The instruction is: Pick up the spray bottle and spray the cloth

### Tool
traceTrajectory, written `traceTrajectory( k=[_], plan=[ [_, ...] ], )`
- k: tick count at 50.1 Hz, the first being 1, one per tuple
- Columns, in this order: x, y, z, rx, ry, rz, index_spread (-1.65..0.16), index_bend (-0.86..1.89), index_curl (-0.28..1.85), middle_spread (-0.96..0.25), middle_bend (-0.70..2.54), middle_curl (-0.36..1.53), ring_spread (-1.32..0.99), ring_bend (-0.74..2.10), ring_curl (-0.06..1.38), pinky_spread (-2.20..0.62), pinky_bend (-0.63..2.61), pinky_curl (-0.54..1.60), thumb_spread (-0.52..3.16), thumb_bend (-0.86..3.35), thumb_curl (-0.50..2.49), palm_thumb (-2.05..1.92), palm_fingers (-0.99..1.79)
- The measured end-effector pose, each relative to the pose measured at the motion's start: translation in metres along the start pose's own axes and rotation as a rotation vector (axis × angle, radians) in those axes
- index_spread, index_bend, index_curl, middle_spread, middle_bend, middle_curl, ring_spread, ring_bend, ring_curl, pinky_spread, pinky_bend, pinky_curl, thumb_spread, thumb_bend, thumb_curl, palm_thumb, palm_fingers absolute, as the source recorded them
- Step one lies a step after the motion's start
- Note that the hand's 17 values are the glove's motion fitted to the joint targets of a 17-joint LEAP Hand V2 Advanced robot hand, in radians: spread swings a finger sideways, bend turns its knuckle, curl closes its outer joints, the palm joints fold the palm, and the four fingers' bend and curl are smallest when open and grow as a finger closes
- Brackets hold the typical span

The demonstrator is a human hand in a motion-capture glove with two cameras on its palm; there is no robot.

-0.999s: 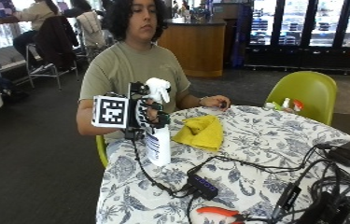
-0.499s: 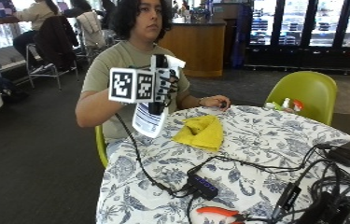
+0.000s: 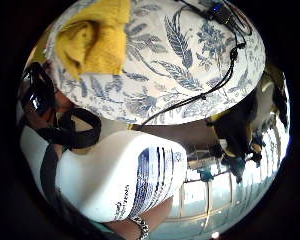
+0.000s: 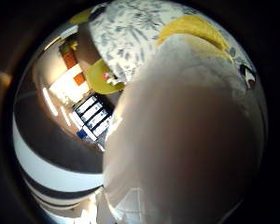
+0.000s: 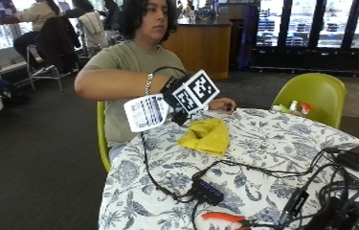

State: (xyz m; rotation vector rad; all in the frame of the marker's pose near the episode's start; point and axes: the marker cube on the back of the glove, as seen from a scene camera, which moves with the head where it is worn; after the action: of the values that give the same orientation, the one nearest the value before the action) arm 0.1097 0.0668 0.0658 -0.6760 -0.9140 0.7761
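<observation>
above table (image 5: 357,191): right hand (image 5: 178,96) grips spray bottle (image 5: 146,111), now tipped sideways toward yellow cloth (image 5: 207,135).

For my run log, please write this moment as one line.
right hand: holds spray bottle tilted above table edge | yellow cloth: on table

In my black-gloved right hand (image 5: 178,91) is a white plastic spray bottle (image 5: 144,112) with a dark blue printed label. The crumpled yellow cloth (image 5: 207,135) lies on my bench's white cover with blue-grey leaf print (image 5: 274,148). Lime-green chair (image 5: 313,96) behind.
</observation>
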Motion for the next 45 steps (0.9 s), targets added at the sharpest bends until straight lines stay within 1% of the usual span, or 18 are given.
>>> traceTrajectory(
  k=[5,10,14,17,19,23,28,32,35,39,42,45],
  plan=[
    [0.007,-0.026,0.014,-0.088,0.039,0.085,-0.23,0.28,0.49,-0.15,0.68,0.57,-0.17,0.75,0.48,-0.23,0.53,0.43,0.73,-0.02,0.69,1.05,1.34],
    [0.009,-0.043,0.024,-0.121,0.056,0.117,-0.23,0.26,0.50,-0.14,0.67,0.57,-0.17,0.75,0.49,-0.22,0.54,0.43,0.73,-0.02,0.71,1.05,1.33],
    [0.002,-0.045,0.024,-0.125,0.035,0.101,-0.23,0.25,0.52,-0.14,0.67,0.57,-0.17,0.75,0.49,-0.22,0.54,0.43,0.73,-0.01,0.72,1.05,1.33],
    [-0.013,-0.039,0.017,-0.090,0.007,0.048,-0.23,0.24,0.52,-0.14,0.67,0.57,-0.17,0.75,0.49,-0.21,0.55,0.43,0.74,-0.01,0.73,1.05,1.33],
    [-0.032,-0.033,0.009,-0.050,-0.019,-0.021,-0.23,0.24,0.53,-0.14,0.67,0.57,-0.17,0.75,0.49,-0.21,0.54,0.44,0.74,-0.01,0.74,1.05,1.33],
    [-0.088,-0.019,-0.010,0.061,-0.090,-0.226,-0.23,0.23,0.54,-0.14,0.67,0.57,-0.16,0.75,0.49,-0.21,0.54,0.44,0.75,-0.01,0.74,1.05,1.33],
    [-0.163,-0.011,-0.038,0.246,-0.188,-0.488,-0.23,0.22,0.55,-0.14,0.66,0.57,-0.16,0.75,0.49,-0.21,0.54,0.44,0.76,-0.02,0.76,1.05,1.33],
    [-0.214,-0.016,-0.055,0.395,-0.263,-0.694,-0.23,0.21,0.56,-0.14,0.66,0.57,-0.16,0.74,0.49,-0.21,0.54,0.44,0.76,-0.02,0.76,1.05,1.33],
    [-0.252,-0.029,-0.059,0.471,-0.333,-0.848,-0.23,0.22,0.57,-0.14,0.66,0.57,-0.16,0.74,0.49,-0.21,0.54,0.43,0.76,-0.02,0.77,1.04,1.34],
    [-0.298,-0.056,-0.058,0.523,-0.429,-1.055,-0.24,0.22,0.58,-0.14,0.66,0.57,-0.16,0.74,0.49,-0.22,0.54,0.43,0.75,-0.02,0.78,1.04,1.34],
    [-0.324,-0.077,-0.061,0.582,-0.532,-1.141,-0.24,0.21,0.59,-0.14,0.66,0.57,-0.17,0.75,0.49,-0.22,0.53,0.43,0.74,-0.02,0.79,1.04,1.35],
    [-0.347,-0.111,-0.068,0.679,-0.612,-1.176,-0.24,0.21,0.59,-0.14,0.66,0.57,-0.16,0.77,0.49,-0.23,0.53,0.43,0.73,-0.02,0.79,1.04,1.37]
  ],
)
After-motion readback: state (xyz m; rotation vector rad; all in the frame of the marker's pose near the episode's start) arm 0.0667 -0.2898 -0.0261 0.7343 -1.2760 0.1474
